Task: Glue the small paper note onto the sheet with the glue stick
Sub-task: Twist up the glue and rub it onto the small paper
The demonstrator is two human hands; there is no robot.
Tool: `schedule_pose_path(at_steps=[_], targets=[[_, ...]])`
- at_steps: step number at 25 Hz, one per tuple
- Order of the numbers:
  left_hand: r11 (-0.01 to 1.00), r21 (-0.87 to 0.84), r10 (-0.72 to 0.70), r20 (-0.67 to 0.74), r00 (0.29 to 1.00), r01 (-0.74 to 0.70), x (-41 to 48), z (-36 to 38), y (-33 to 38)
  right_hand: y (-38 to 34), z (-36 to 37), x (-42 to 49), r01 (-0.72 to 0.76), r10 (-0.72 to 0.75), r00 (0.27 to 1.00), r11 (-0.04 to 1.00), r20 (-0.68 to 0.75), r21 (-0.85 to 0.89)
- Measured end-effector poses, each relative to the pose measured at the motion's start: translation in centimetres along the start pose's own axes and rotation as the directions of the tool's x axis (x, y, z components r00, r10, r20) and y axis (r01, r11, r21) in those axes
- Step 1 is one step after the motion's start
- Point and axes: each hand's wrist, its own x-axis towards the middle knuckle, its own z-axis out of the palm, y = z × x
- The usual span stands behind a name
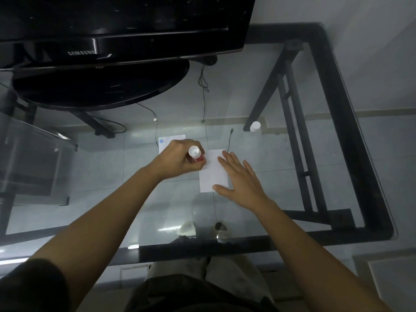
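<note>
In the head view, the left hand [180,159] is holding the glue stick [195,153], its fingers [201,162] curled tight round the barrel, with the tip down at the left edge of the note [212,171]. The right hand [239,179] is lying flat and open, gripping nothing, and is pinning the note's right side to the glass table [270,91]. The sheet [167,143] is lying just behind the left hand, partly hidden by it, beside the note. The cap [255,126] is standing well apart, to the far right.

To do this step well, I judge the stick should be drawn in short, light strokes away from the pinning palm, so the thin paper is not creasing or sliding on the glass, and the edges and corners should be getting glue.

No containers are showing; whether much glue is standing out of the barrel cannot be told.
</note>
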Motion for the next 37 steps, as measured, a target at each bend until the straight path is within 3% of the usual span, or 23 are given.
schedule_pose_path(at_steps=[7, 12, 15, 24, 28, 32, 37], targets=[[1.000, -0.018, -0.020, -0.132, 0.991, 0.018, -0.7, 0.1, 0.4, 0.6, -1.1, 0.0, 0.055, -0.056, 0.998, 0.991, -0.005, -0.125], [0.997, -0.050, 0.069, 0.070, 0.995, -0.066, -3.1, 2.3, 1.2, 0.9, -1.3, 0.0, 0.070, -0.065, 0.997, 0.985, 0.037, -0.158], [0.998, -0.029, 0.051, 0.090, 0.995, -0.048, -1.6, 2.0, 0.7, 1.2, -1.3, 0.1, 0.061, -0.060, 0.998, 0.993, 0.016, -0.103], [0.998, -0.031, -0.052, -0.157, 0.986, 0.047, 0.6, 1.0, 0.6, 1.5, -1.6, 0.4, 0.093, -0.094, 0.996, 0.984, -0.004, -0.155], [0.998, -0.045, 0.043, -0.049, 0.998, -0.045, -2.9, 3.0, 1.5, 1.8, -1.7, 0.2, 0.121, -0.117, 0.993, 0.976, 0.035, -0.180], [0.998, -0.044, 0.045, 0.032, 0.998, -0.044, -2.3, 3.2, 1.2, 1.8, -1.8, 0.3, 0.106, -0.100, 0.994, 0.982, 0.044, -0.155], [1.000, -0.004, -0.022, -0.034, 0.999, 0.022, 1.5, 1.6, 0.2, 1.9, -1.7, 0.4, 0.111, -0.106, 0.993, 0.983, 0.041, -0.148]])
